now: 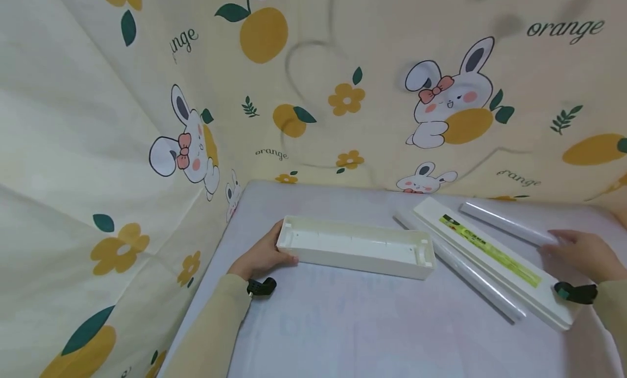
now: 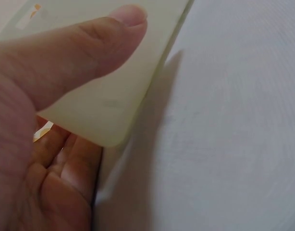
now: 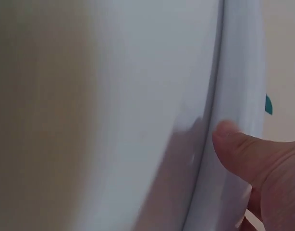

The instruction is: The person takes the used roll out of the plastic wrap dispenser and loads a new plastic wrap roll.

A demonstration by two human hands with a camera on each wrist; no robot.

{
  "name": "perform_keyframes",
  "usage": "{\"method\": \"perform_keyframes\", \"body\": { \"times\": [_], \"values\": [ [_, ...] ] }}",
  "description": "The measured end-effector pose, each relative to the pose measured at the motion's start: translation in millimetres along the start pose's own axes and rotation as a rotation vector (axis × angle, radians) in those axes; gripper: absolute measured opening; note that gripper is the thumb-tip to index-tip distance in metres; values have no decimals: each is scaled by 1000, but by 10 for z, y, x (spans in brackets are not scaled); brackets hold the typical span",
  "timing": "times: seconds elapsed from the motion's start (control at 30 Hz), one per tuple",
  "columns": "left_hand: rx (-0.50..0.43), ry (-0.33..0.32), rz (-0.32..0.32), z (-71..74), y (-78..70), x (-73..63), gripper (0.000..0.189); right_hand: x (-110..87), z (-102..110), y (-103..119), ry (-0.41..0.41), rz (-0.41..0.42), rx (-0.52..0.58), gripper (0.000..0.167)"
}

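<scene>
My left hand (image 1: 264, 254) grips the left end of a long white open-topped box (image 1: 357, 261), thumb on the front wall. In the left wrist view the thumb (image 2: 97, 45) lies across the box wall (image 2: 106, 106), with the other fingers behind its end. Far to the right, my right hand (image 1: 585, 253) holds the near end of a roll of clear plastic film (image 1: 509, 224). The right wrist view shows the thumb on that roll (image 3: 239, 62); the other fingers are mostly hidden behind it.
A long white lid (image 1: 482, 250) with a green label lies slantwise between the two rolls. Along its left side lies the second film roll (image 1: 477, 277), by the box's right end. The table (image 1: 318, 323) is covered in white; a patterned cloth (image 1: 313, 84) hangs behind and at left.
</scene>
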State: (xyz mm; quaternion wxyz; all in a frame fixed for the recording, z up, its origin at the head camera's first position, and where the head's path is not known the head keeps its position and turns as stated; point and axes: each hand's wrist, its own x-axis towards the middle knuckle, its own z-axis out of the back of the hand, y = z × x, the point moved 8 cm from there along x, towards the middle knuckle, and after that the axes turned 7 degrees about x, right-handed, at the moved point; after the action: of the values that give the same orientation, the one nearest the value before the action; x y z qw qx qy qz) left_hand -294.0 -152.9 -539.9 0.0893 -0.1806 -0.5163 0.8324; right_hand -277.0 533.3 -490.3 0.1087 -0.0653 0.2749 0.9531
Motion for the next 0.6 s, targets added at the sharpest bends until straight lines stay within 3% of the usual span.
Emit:
{"method": "perform_keyframes", "body": {
  "times": [0.1, 0.33, 0.6],
  "values": [
    [-11, 8, -3, -14, -6, -5, 115, 30, 4, -73, -7, 15, -8, 83],
    [-23, 18, -28, -39, -7, -19, 113, 50, -23, -195, 23, -35, 32, 92],
    [1, -2, -29, -20, -22, -16, 115, 87, -18, -151, 9, 46, -34, 86]
  ]
}}
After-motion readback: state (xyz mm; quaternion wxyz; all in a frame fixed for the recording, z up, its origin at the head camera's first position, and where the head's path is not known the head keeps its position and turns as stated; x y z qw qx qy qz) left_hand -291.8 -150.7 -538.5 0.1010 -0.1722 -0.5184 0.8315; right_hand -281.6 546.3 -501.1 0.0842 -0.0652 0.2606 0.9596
